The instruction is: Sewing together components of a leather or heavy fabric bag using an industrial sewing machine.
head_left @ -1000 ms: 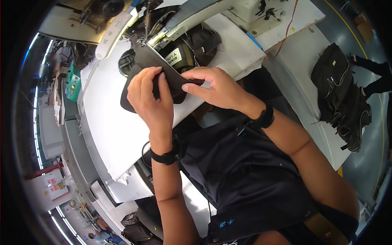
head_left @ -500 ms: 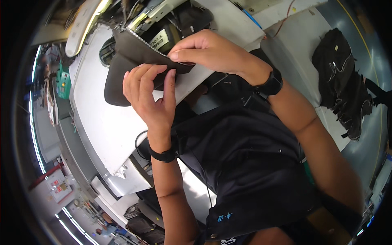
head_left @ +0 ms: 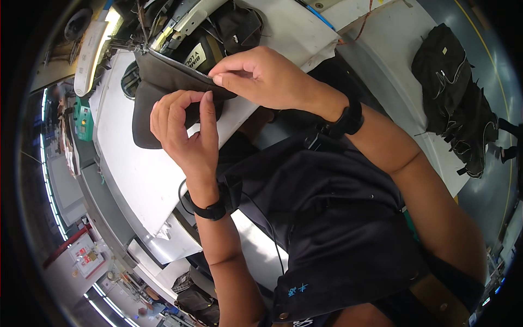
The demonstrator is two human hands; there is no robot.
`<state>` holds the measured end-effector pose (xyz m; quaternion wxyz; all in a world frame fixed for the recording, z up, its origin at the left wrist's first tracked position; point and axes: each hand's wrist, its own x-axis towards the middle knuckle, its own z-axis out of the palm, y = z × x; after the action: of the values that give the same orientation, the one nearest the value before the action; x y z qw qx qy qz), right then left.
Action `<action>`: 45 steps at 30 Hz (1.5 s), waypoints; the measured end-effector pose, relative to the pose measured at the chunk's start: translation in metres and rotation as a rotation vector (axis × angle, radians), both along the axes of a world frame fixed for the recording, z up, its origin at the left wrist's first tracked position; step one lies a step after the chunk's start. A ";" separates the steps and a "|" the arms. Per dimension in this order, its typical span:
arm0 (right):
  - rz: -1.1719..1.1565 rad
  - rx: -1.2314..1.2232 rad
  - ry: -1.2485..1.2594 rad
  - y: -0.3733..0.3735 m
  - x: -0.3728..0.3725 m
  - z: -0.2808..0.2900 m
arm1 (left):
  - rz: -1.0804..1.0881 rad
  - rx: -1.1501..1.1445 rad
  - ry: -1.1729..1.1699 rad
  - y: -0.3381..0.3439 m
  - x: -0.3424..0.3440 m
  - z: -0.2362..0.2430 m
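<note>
The right hand is pinching the zip edge of the dark cloth piece, while the left hand is curving over the cloth, thumb and forefinger nearly meeting; whether they are gripping a fold, I cannot tell. The piece is lying by the white surface's person-side edge, near metal machine parts, so uneven pulling could be risking a puckered or skewed zip.
</note>
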<state>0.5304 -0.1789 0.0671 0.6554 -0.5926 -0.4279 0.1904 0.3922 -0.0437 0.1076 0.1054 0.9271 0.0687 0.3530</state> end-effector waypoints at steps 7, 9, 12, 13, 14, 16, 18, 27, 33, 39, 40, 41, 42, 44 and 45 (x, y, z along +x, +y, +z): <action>0.030 -0.003 -0.001 0.000 0.003 -0.001 | -0.011 -0.002 0.011 0.001 0.000 0.001; 0.015 -0.005 -0.016 0.000 0.001 -0.002 | -0.008 -0.006 0.005 0.000 0.000 0.000; -0.043 0.007 -0.079 0.000 -0.001 -0.003 | -0.010 -0.021 -0.003 0.000 0.000 -0.001; -0.082 0.009 -0.117 0.000 -0.001 -0.004 | -0.007 -0.020 -0.006 0.000 0.000 -0.001; -0.076 0.006 -0.118 0.000 -0.001 -0.004 | -0.003 -0.018 -0.007 0.000 0.000 -0.001; -0.107 0.034 -0.223 0.001 0.001 -0.006 | -0.002 -0.018 -0.009 0.000 0.001 -0.001; -0.079 0.032 -0.196 0.001 0.001 -0.008 | 0.001 -0.020 -0.008 0.000 0.000 -0.001; -0.030 0.018 -0.055 0.003 0.002 -0.006 | 0.025 -0.012 -0.038 0.000 0.001 -0.005; -0.003 -0.041 -0.009 0.003 0.001 -0.009 | 0.009 0.003 -0.059 0.002 0.003 -0.005; -0.041 0.112 0.004 0.008 -0.004 -0.014 | 0.011 0.024 -0.040 0.001 0.002 -0.001; -0.054 0.124 -0.007 0.007 -0.004 -0.014 | 0.012 0.028 -0.029 0.002 0.002 0.000; -0.054 0.118 -0.008 0.006 -0.004 -0.014 | 0.021 0.021 -0.014 0.002 0.002 0.000; -0.039 0.065 0.008 0.005 -0.004 -0.014 | 0.019 0.035 -0.015 0.002 0.002 0.001; -0.023 0.007 0.023 0.003 -0.006 -0.014 | 0.012 0.050 -0.020 0.001 0.002 0.003; -0.038 0.042 -0.013 0.003 -0.007 -0.014 | 0.014 0.056 -0.021 0.000 0.002 0.005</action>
<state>0.5232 -0.1754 0.0530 0.6684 -0.5880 -0.4246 0.1650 0.3946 -0.0434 0.1127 0.0774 0.9255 0.0642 0.3651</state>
